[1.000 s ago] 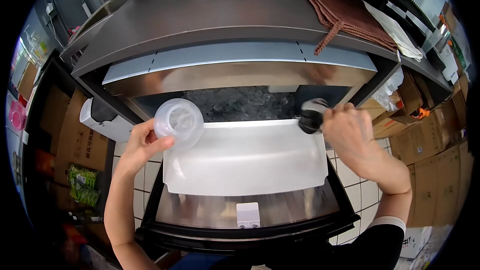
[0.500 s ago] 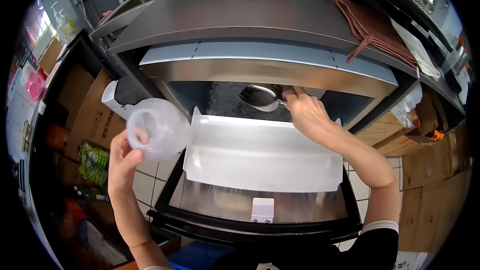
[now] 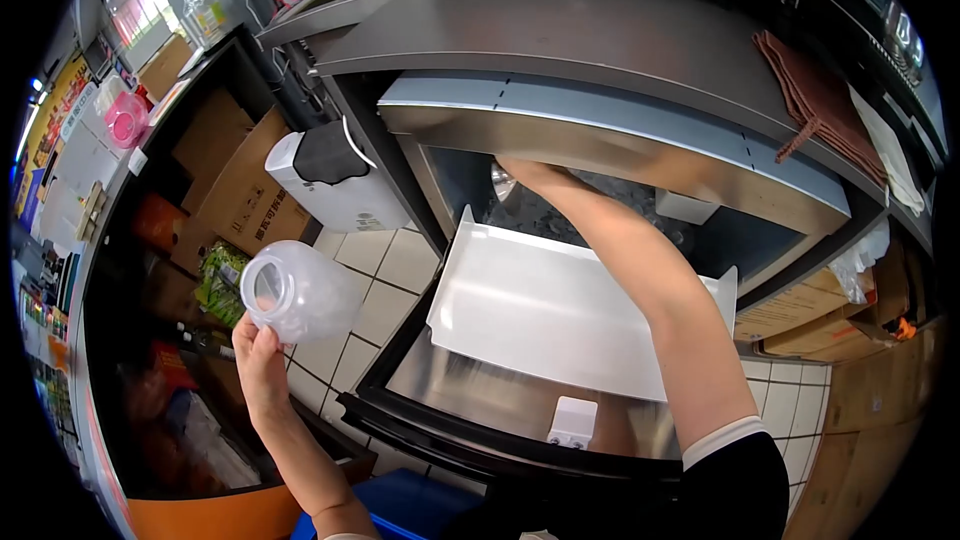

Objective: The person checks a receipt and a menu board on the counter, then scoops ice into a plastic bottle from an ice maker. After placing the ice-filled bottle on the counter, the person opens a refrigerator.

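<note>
My left hand (image 3: 262, 365) grips the rim of a translucent plastic jug (image 3: 315, 295), held tilted with its round mouth toward me, to the left of the open ice machine. My right hand (image 3: 522, 174) reaches into the left part of the machine's bin, partly hidden under its top edge. A bit of the shiny metal ice scoop (image 3: 502, 183) shows beside my fingers, which are closed on it. Ice (image 3: 590, 223) lies in the bin beneath my forearm. In front, the white flap (image 3: 540, 290) slopes outward above the lowered steel door (image 3: 450, 375).
Over the bin runs a dark counter (image 3: 560, 25) with a folded brown cloth (image 3: 825, 105) at its right end. A white appliance (image 3: 335, 175) stands on the tiled floor to the left. Cardboard boxes (image 3: 880, 440) are stacked at the right. A blue bin (image 3: 410, 500) sits low in front.
My right hand has moved left and deeper into the bin with the scoop. The view has turned left; my left hand still holds the jug, now farther from the machine.
</note>
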Demonstrator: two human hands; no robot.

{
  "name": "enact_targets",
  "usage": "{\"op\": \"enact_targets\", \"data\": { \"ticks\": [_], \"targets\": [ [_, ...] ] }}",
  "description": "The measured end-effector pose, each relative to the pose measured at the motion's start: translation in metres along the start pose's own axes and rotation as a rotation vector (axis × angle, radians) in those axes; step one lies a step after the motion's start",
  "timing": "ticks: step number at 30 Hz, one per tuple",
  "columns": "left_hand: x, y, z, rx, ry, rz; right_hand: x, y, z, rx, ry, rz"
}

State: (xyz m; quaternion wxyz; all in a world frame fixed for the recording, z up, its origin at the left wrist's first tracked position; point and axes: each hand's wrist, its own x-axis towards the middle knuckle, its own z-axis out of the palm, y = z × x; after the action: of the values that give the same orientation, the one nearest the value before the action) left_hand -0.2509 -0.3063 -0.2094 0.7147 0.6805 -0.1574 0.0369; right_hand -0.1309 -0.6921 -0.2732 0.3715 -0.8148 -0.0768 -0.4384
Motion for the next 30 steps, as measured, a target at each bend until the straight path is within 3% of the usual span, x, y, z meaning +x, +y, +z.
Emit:
{"op": "enact_targets", "data": {
  "ticks": [3,30],
  "targets": [
    [-0.005,-0.002,-0.002,-0.008,-0.001,-0.05,0.001,-0.002,0.022,-0.098,-0.047,0.056],
    [-0.007,0.001,0.049,-0.14,0.013,0.013,0.008,0.017,0.021,-0.113,0.251,-0.204]
  ]
}}
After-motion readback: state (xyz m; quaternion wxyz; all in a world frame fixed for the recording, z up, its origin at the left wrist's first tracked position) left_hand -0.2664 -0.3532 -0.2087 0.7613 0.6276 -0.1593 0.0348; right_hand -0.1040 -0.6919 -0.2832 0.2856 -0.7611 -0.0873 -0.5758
